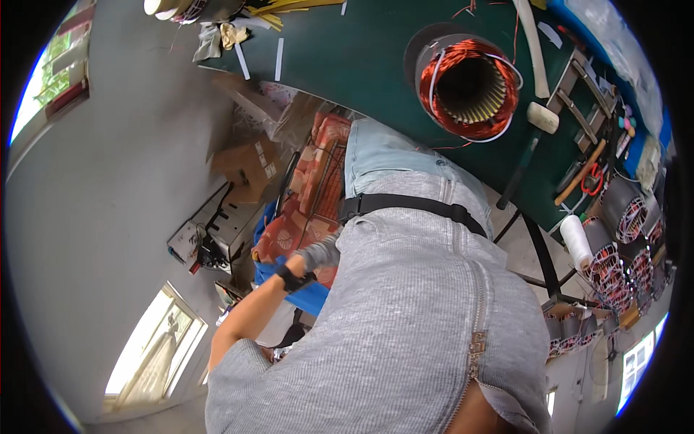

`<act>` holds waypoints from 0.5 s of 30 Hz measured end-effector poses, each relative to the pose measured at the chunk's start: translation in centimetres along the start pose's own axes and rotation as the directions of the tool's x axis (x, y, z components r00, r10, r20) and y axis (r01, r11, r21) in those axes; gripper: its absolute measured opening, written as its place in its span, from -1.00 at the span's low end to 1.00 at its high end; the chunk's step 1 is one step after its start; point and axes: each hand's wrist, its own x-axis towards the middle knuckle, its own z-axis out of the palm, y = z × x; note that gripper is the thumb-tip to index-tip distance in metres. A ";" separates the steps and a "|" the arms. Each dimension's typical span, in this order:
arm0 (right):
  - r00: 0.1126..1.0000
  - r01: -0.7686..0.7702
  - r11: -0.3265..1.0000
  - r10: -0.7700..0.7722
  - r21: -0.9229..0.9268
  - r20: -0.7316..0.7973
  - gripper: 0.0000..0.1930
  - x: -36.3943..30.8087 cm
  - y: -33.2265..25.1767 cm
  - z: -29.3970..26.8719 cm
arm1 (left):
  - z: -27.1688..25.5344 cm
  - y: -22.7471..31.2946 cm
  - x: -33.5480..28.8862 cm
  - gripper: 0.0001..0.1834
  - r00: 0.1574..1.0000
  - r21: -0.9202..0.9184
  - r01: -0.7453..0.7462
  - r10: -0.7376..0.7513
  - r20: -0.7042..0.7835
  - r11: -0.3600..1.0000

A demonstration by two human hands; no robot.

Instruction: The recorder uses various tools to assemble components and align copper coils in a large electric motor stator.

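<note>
My left hand (320, 252) is down beside my hip, in a grey glove with a black band around the wrist. My grey shirt hides its fingers, so what it holds, if anything, cannot be made out. Close by is a chair with a red patterned cushion (285, 235). My right hand is out of view. On the green table (347, 69) in front of me stands a motor stator (470, 88) with red copper windings, white lacing and yellowish slot liners inside its bore. No hand touches it.
Right of the stator lie a white-headed mallet (542, 117), a dark bar (518, 173) and red-handled scissors (592, 179). A white thread spool (576, 242) and several wound stators (611, 267) are farther right. Yellow strips (289, 10) lie at the far left; a cardboard box (248, 170) sits below.
</note>
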 end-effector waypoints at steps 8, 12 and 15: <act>0.984 -0.172 0.939 0.179 0.297 0.005 -0.76 0.1 0.9 1.9 | 5.3 -0.2 0.9 -0.53 0.998 -0.229 -0.052 0.060 0.028 0.972; 0.979 -0.192 0.912 0.202 0.361 0.010 -0.75 0.5 0.7 2.4 | 5.9 0.7 0.7 -0.57 0.998 -0.176 -0.056 0.062 0.027 0.983; 0.976 -0.204 0.891 0.217 0.406 0.012 -0.73 0.5 0.6 2.6 | 6.5 0.4 -0.9 -0.60 0.998 -0.073 -0.040 0.043 0.039 0.997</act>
